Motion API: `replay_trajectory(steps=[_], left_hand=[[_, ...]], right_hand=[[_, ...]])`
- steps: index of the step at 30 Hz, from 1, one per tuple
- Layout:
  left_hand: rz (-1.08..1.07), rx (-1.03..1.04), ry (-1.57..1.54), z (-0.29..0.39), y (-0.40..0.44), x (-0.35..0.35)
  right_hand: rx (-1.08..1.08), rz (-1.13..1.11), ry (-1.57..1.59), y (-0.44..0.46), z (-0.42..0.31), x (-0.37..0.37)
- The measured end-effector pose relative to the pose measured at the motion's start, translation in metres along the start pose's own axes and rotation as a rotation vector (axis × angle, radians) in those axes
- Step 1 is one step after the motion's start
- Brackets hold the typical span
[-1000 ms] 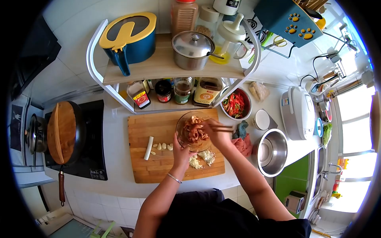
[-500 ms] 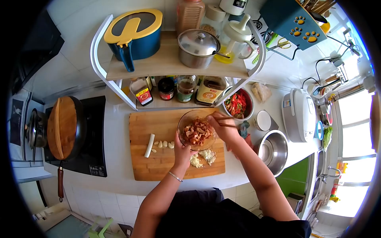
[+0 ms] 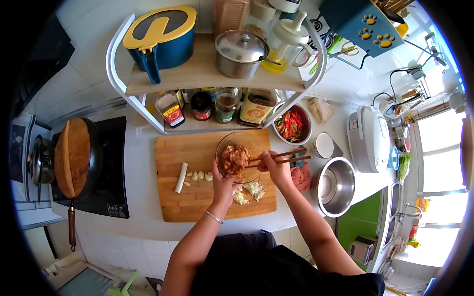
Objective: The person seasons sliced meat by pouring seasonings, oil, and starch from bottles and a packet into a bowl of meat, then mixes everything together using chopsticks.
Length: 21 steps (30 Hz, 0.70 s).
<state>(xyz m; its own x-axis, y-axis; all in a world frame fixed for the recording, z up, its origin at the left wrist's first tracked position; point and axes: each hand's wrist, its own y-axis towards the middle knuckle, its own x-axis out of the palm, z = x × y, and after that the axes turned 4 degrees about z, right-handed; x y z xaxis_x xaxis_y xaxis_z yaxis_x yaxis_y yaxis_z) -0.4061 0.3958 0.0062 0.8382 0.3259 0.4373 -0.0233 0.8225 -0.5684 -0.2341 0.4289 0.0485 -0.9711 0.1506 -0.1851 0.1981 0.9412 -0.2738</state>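
Observation:
My left hand (image 3: 223, 183) grips the near left rim of a clear glass bowl (image 3: 254, 141), held over the wooden cutting board (image 3: 190, 148). Sliced, reddish-brown meat (image 3: 235, 160) lies bunched toward the bowl's left side. With my right hand (image 3: 274, 169) I hold a pair of wooden chopsticks (image 3: 290, 157), closed around them, their tips in among the meat. On the board below are a white scallion piece (image 3: 181, 177), several peeled garlic cloves (image 3: 200, 175) and two small heaps of minced garlic or ginger (image 3: 255, 190).
Behind the board stands a shelf (image 3: 197, 74) with bottles underneath. To the right are a bowl of shredded peppers (image 3: 291, 124), a steel basin (image 3: 336, 186), a white cup (image 3: 324, 145) and a rice cooker (image 3: 368, 140). A wood-lidded wok (image 3: 74, 158) sits on the left stove.
My right hand has moved down and toward me, swinging the chopsticks lower across the bowl. The meat has been pushed together to the left. The whole view has shifted slightly.

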Motion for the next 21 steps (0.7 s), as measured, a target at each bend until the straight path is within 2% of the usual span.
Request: replay_trajectory(steps=[4, 7, 8, 10, 12, 14, 15, 16, 18, 20, 21], left_hand=[[0.003, -0.001, 0.036, 0.002, 0.002, -0.001], [0.015, 0.006, 0.045, 0.006, -0.001, 0.001], [0.031, -0.012, 0.048, 0.008, -0.003, 0.003], [0.049, -0.026, 0.045, 0.007, -0.003, 0.003], [0.017, 0.015, 0.01, 0.006, -0.001, 0.002], [0.005, -0.009, 0.033, 0.009, 0.0, -0.001], [-0.004, -0.032, 0.055, 0.011, 0.001, -0.003], [-0.001, -0.029, 0.053, 0.013, 0.004, -0.005], [-0.021, -0.054, 0.091, 0.012, 0.008, -0.011], [-0.013, -0.046, 0.104, 0.014, 0.007, -0.008], [-0.011, -0.039, 0.106, 0.015, 0.007, -0.008]], right_hand=[[-0.13, 0.022, -0.007, -0.005, -0.011, 0.013], [-0.327, -0.15, -0.371, 0.004, 0.024, 0.021], [-0.325, -0.152, -0.369, 0.003, 0.013, 0.018], [-0.367, -0.093, -0.576, 0.006, -0.025, 0.014], [-0.411, -0.044, -0.524, 0.016, -0.013, 0.014], [-0.581, -0.259, -0.538, 0.02, -0.006, 0.014], [-0.486, -0.322, -0.491, 0.021, -0.023, 0.011], [-0.201, -0.334, -0.562, 0.026, -0.044, 0.008], [-0.263, -0.34, -0.412, 0.057, -0.053, -0.003], [-0.399, -0.32, -0.478, 0.081, -0.055, -0.012], [-0.294, -0.343, -0.493, 0.085, -0.065, -0.016]])
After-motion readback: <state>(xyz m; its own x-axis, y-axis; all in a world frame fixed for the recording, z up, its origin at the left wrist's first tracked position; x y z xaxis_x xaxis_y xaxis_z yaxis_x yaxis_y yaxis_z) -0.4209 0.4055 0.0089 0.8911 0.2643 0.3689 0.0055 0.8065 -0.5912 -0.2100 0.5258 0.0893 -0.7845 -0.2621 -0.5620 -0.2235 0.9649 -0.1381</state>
